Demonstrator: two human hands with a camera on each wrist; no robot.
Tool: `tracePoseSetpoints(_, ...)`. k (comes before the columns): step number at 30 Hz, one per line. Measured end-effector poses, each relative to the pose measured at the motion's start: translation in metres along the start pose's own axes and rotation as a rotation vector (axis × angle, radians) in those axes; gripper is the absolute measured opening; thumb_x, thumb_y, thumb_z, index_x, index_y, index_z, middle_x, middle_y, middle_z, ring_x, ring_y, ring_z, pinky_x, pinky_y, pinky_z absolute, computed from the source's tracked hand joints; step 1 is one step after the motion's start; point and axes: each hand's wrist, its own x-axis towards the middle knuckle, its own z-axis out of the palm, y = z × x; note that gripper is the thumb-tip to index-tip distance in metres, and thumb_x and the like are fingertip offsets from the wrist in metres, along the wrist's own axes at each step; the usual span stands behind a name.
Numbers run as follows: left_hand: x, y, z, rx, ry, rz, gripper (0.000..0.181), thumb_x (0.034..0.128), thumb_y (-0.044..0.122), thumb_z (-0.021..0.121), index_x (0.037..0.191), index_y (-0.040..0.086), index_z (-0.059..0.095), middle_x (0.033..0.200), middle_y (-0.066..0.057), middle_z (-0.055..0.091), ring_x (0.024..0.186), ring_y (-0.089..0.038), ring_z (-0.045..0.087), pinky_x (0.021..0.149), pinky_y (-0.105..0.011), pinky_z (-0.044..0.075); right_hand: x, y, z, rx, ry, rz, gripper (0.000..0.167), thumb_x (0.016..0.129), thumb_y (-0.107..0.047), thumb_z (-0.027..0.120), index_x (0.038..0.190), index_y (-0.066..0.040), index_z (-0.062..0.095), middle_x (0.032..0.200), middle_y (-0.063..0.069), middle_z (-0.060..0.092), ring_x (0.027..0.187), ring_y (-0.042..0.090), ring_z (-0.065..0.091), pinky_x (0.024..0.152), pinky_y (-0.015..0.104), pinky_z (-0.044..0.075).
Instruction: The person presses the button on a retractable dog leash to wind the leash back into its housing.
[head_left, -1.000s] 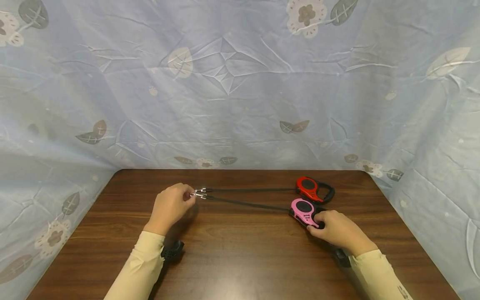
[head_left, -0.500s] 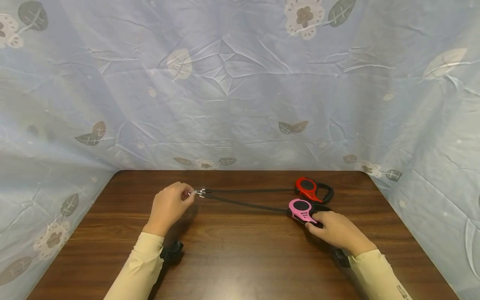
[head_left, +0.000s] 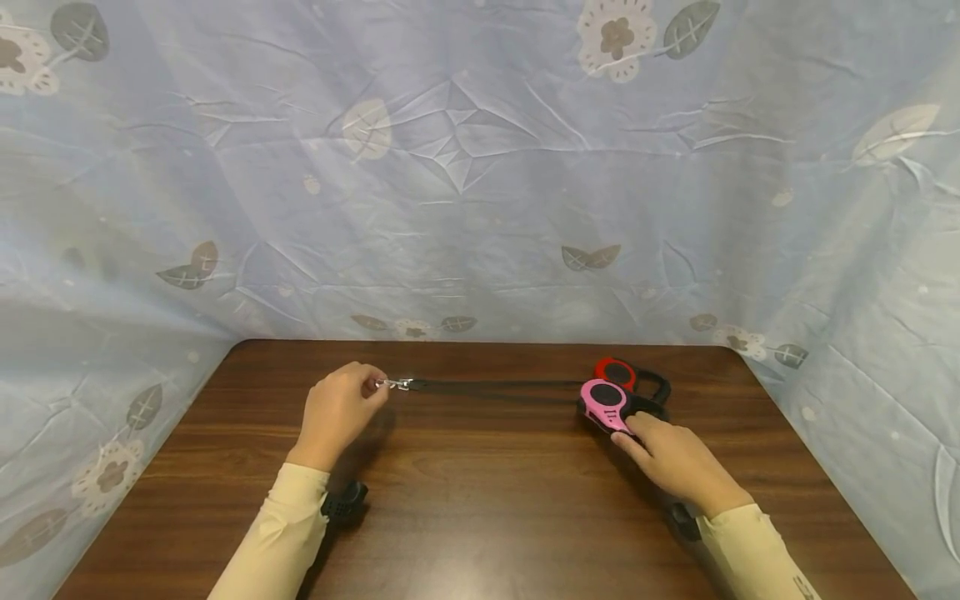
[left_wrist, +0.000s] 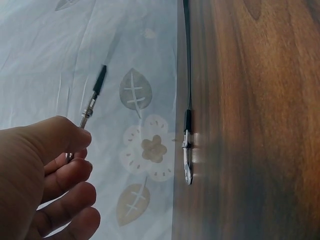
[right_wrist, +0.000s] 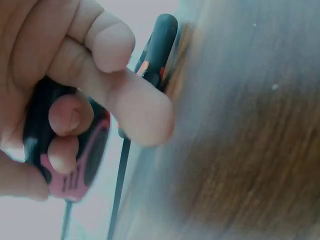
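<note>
My left hand (head_left: pixel 337 417) pinches a metal snap hook (left_wrist: pixel 88 109) between thumb and forefinger, the other fingers loosely curled. In the left wrist view this hook is raised, while a second snap hook (left_wrist: pixel 187 155) lies on the wood at the end of its black strap (left_wrist: pixel 187 60). Over on the right, my right hand (head_left: pixel 675 458) grips the black handle of a pink retractable dog leash (head_left: pixel 606 402), and its strap stretches toward the left hand. Directly behind it rests a red retractable dog leash (head_left: pixel 617 372), partly covered by the pink one in the head view.
The brown wooden table (head_left: pixel 465 500) has its far edge against a pale blue floral cloth (head_left: pixel 450 208), which also hangs at both sides. A black wrist device (head_left: pixel 345 500) sits under the left forearm.
My right hand has shifted the pink leash away from me, so it now overlaps the red one. Its strap has come nearly in line with the other strap. The left hand stays nearly still.
</note>
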Motion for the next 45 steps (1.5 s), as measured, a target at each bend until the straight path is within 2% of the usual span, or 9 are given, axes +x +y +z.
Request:
tracePoseSetpoints(8, -0.001, 0.0011, 0.0012, -0.017, -0.002, -0.003, 0.008, 0.0886, 0.018, 0.08, 0.092, 0.011, 0.078, 0.077, 0.003, 0.067, 0.069, -0.014, 0.065, 0.057, -0.037, 0.052, -0.0002, 0.002, 0.002, 0.023, 0.038, 0.04, 0.027, 0.108, -0.037, 0.055, 0.088, -0.019, 0.049, 0.087, -0.004, 0.05, 0.063, 0.013, 0.042, 0.059, 0.033, 0.039)
tracePoseSetpoints(13, -0.0011, 0.0009, 0.002, -0.017, 0.015, 0.004, 0.008, 0.0889, 0.017, 0.079, 0.093, 0.011, 0.078, 0.077, 0.002, 0.066, 0.068, -0.014, 0.064, 0.056, -0.036, 0.051, 0.0014, 0.0035, 0.0043, -0.011, 0.074, 0.046, 0.028, 0.105, -0.038, 0.059, 0.085, -0.02, 0.051, 0.086, -0.004, 0.051, 0.064, 0.012, 0.041, 0.058, 0.034, 0.037)
tracePoseSetpoints(22, -0.0013, 0.0033, 0.0028, -0.017, 0.065, 0.024, 0.008, 0.0896, 0.018, 0.08, 0.094, 0.011, 0.08, 0.075, 0.004, 0.064, 0.062, -0.011, 0.057, 0.053, -0.032, 0.046, 0.0022, 0.0043, 0.0075, -0.01, 0.17, 0.057, 0.029, 0.099, -0.03, 0.066, 0.08, -0.021, 0.047, 0.077, -0.005, 0.042, 0.059, 0.009, 0.036, 0.052, 0.029, 0.033)
tracePoseSetpoints(30, -0.0014, 0.0041, 0.002, -0.013, 0.13, 0.043, 0.009, 0.0866, 0.016, 0.082, 0.093, 0.01, 0.079, 0.076, 0.002, 0.065, 0.059, -0.011, 0.054, 0.053, -0.031, 0.044, 0.0036, 0.0041, 0.008, -0.017, 0.175, 0.065, 0.025, 0.097, -0.026, 0.064, 0.08, -0.019, 0.047, 0.079, -0.004, 0.042, 0.06, 0.01, 0.037, 0.053, 0.029, 0.033)
tracePoseSetpoints(40, -0.0011, 0.0044, 0.0048, -0.026, 0.157, 0.064, 0.009, 0.0864, 0.015, 0.082, 0.093, 0.01, 0.079, 0.077, 0.002, 0.065, 0.06, -0.01, 0.055, 0.053, -0.031, 0.045, 0.0017, 0.0066, 0.008, -0.016, 0.199, 0.063, 0.022, 0.098, -0.026, 0.062, 0.081, -0.018, 0.049, 0.083, -0.002, 0.047, 0.061, 0.011, 0.039, 0.053, 0.031, 0.035)
tracePoseSetpoints(45, 0.0002, 0.0059, 0.0043, -0.026, 0.173, 0.08, 0.009, 0.0868, 0.015, 0.082, 0.092, 0.008, 0.079, 0.077, 0.0, 0.065, 0.059, -0.011, 0.054, 0.052, -0.031, 0.044, 0.0018, 0.0077, 0.0091, -0.035, 0.223, 0.047, 0.025, 0.097, -0.025, 0.063, 0.079, -0.019, 0.048, 0.08, -0.003, 0.044, 0.058, 0.01, 0.036, 0.051, 0.029, 0.034)
